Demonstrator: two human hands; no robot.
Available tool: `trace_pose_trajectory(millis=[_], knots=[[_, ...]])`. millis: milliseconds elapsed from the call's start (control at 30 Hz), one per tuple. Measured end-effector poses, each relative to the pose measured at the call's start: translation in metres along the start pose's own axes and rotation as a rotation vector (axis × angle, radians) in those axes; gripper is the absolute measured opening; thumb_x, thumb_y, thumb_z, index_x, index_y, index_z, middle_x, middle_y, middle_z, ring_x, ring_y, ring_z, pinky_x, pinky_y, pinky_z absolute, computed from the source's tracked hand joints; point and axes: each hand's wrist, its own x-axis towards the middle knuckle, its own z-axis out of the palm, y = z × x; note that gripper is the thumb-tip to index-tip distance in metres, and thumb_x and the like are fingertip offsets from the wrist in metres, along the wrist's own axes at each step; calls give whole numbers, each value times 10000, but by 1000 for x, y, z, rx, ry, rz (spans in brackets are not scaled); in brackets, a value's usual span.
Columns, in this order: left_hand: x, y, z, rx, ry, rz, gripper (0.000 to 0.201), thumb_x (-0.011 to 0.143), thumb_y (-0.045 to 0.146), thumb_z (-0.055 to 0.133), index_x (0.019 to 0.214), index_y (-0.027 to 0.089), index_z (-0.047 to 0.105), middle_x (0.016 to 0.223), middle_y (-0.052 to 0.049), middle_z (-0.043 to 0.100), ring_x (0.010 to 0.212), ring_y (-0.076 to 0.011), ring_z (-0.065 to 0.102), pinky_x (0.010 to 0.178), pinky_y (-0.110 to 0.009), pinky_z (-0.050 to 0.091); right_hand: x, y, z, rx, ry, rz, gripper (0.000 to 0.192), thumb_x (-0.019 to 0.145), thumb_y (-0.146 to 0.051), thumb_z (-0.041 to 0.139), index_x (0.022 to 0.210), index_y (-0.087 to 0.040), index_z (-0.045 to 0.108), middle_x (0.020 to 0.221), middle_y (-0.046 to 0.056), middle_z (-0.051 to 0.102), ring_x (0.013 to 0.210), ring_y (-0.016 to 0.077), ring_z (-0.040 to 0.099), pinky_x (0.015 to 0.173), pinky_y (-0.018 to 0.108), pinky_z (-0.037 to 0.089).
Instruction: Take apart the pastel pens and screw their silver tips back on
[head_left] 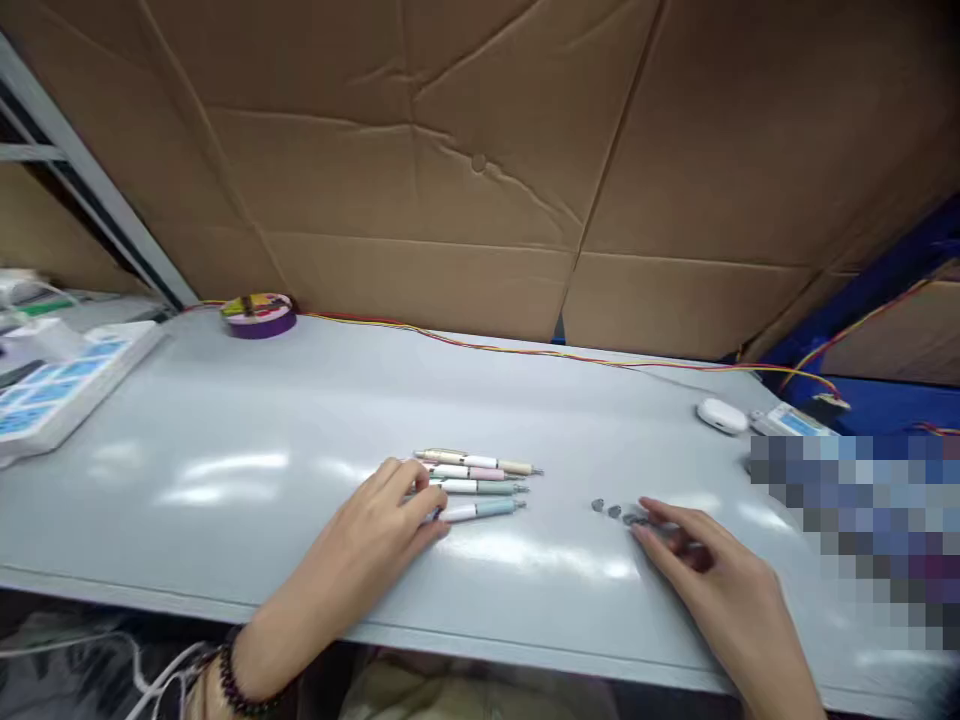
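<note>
Several white-barrelled pens lie side by side at the middle of the table: a beige pen [480, 462] at the back, then a pink pen [480, 473], a green pen [480, 487] and a light-blue pen [484, 509] in front. My left hand [382, 515] covers their left ends, fingers curled, with thumb and index finger around the end of the light-blue pen. To the right, small dark grey pieces [614, 511] lie in a short row. My right hand [697, 555] is at the row's right end, thumb and index fingertips apart on either side of a piece; its other fingers are partly hidden.
A purple round tape-like roll [260, 316] stands at the back left, near thin red and yellow wires [450, 341]. A white power strip [82, 385] is at the left. At the right lie a white rounded case [722, 416] and a blurred-out area. Cardboard [420, 200] walls the back.
</note>
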Motion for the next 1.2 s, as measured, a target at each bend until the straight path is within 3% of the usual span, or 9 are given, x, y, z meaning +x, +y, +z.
trace_pose_trajectory(millis=[200,300,400,500,600,733,833,1200], knots=[[-3,0,1,-46,84,83,96,916,209,454,884,190,543,952,-47,549,917,-233,502,807,-377,426,-4,-5,-3,-9,8,3,317,767,-481,510,830,-221,679,824,39,681,592,174,584,553,274,489],[-6,7,1,-266,147,35,133,944,246,388,943,204,514,936,-24,576,880,-189,538,776,-300,441,-6,-6,-3,-10,31,69,343,758,-519,519,856,-225,668,792,33,675,597,184,598,545,280,494],[-11,14,6,-493,119,-55,176,966,270,317,936,224,484,851,8,587,752,-145,563,680,-231,455,-9,-7,-4,43,109,115,359,757,-541,526,883,-230,655,830,33,675,679,205,626,602,298,515],[-15,15,16,-490,104,-83,194,968,292,294,922,225,470,787,8,590,673,-152,567,613,-235,452,-13,-12,-4,157,222,126,352,730,-536,573,868,-223,654,889,40,675,789,229,633,721,323,525],[-18,13,24,-393,99,-81,226,967,301,288,901,219,488,792,-8,607,684,-169,585,606,-253,463,-24,-28,3,379,301,170,308,675,-479,664,819,-207,663,864,43,682,766,221,642,713,291,549],[-18,11,27,-292,127,-16,258,971,306,268,899,214,498,776,-18,609,670,-180,587,588,-268,468,-42,-62,19,681,153,113,153,693,-366,689,739,-220,680,780,21,674,719,191,637,635,225,551],[-18,11,28,-270,106,27,236,970,299,277,907,217,488,771,-14,601,655,-175,580,570,-263,464,-47,-80,27,755,96,111,94,724,-324,675,759,-238,695,800,11,683,739,179,634,640,208,541],[-17,12,27,-227,159,71,225,965,283,294,915,216,503,738,-5,605,626,-167,596,539,-242,465,-43,-75,29,643,-7,-15,120,807,-323,615,844,-252,705,859,19,690,750,186,633,613,238,513]])
